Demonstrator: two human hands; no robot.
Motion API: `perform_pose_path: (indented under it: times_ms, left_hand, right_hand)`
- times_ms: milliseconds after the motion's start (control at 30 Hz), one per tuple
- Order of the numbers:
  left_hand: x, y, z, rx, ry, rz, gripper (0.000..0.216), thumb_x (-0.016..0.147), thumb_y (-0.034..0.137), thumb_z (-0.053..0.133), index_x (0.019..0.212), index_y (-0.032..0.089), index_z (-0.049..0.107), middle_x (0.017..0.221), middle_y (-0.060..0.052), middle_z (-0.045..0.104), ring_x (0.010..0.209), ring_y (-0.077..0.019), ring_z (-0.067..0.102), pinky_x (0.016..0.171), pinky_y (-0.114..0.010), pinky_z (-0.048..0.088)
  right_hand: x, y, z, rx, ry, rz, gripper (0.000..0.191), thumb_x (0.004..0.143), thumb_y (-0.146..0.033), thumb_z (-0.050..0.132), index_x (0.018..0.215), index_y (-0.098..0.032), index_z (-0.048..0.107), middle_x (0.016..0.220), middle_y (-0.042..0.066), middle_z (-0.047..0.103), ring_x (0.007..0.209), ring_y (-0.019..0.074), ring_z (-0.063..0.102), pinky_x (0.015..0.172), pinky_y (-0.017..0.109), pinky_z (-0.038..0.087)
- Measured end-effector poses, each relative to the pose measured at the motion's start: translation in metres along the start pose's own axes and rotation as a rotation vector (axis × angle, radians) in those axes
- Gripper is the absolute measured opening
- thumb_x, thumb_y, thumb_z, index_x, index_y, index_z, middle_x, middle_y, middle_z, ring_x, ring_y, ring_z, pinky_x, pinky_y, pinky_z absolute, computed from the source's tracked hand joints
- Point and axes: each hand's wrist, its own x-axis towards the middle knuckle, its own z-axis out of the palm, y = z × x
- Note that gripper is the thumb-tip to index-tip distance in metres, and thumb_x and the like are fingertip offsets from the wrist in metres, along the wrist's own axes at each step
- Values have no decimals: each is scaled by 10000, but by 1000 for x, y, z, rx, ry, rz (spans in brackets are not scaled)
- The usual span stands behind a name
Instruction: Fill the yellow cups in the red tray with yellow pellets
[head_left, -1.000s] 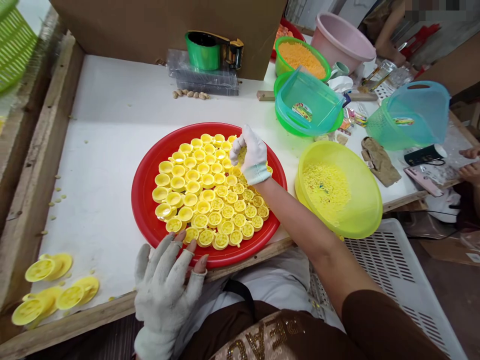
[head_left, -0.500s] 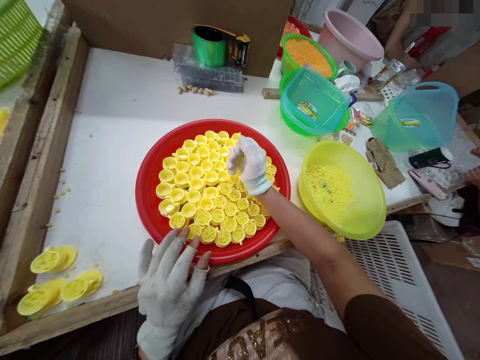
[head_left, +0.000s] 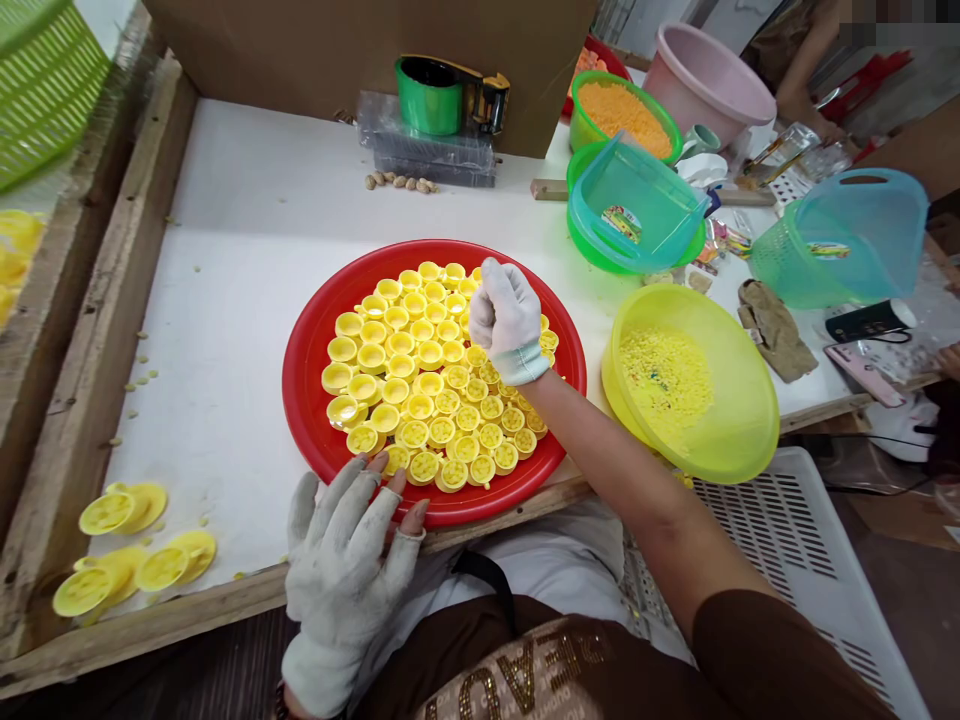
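Note:
A round red tray [head_left: 309,330] is packed with small yellow toy cups [head_left: 400,343]. Those toward the front and right hold yellow pellets; many at the left and back look hollow. My right hand [head_left: 508,318], in a white glove, is closed above the tray's right side. Its palm is turned away now, but yellow pellets showed in its curled fingers in the earlier frame. At the tray's front edge, my left hand [head_left: 349,560] rests with fingers spread, its fingertips bare beyond the glove and by the rim. To the right, a translucent yellow basin [head_left: 739,430] contains loose yellow pellets [head_left: 664,375].
Yellow cups on saucers [head_left: 124,508] stand at the front left beside a wooden edge [head_left: 112,300]. Behind the tray, a green tape roll [head_left: 429,100] sits on wrapped dark blocks [head_left: 435,165]. Teal baskets [head_left: 645,210] and a pink tub [head_left: 709,75] are at right. Another person's arm shows beyond.
My right hand has turned and closed further, so the yellow pellets in its fingers no longer show. My left hand keeps its place at the tray's edge. The whole view has shifted slightly.

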Motion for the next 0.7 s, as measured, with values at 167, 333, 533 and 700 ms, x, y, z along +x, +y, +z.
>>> perform_pose_path:
  times_ms: [167, 333, 533, 700]
  left_hand:
    - [-1, 0, 0, -10, -5, -4, 365, 868, 246, 754, 1214, 166, 666, 1224, -171, 731, 1156, -364, 681, 1106, -618, 422]
    - [-1, -1, 2, -4, -8, -3, 364, 870, 267, 754, 1211, 174, 667, 1237, -162, 729, 1168, -360, 676, 1119, -614, 414]
    - [1, 1, 0, -13, -8, -3, 345, 872, 254, 751, 1194, 160, 673, 1223, -166, 734, 1153, -368, 682, 1097, -621, 425]
    - [0, 1, 1, -11, 1, -2, 331, 872, 252, 754, 1179, 157, 677, 1202, -165, 742, 1131, -365, 693, 1103, -633, 417]
  right_hand:
    - [-7, 1, -7, -92, 21, -14, 495, 951, -645, 547, 726, -239, 376, 539, -69, 460, 421, 73, 376, 416, 232, 304]
    - [-3, 1, -1, -58, 29, 44, 525, 952, -614, 555, 694, -240, 293, 505, -89, 350, 394, 67, 282, 390, 230, 230]
    - [-1, 9, 16, -53, -57, 36, 472, 941, -614, 585, 735, -242, 379, 535, -79, 438, 432, 76, 394, 434, 226, 336]
    - [0, 15, 24, 20, -74, -29, 425, 938, -591, 586, 765, -241, 418, 598, -59, 484, 513, 94, 483, 542, 247, 451]
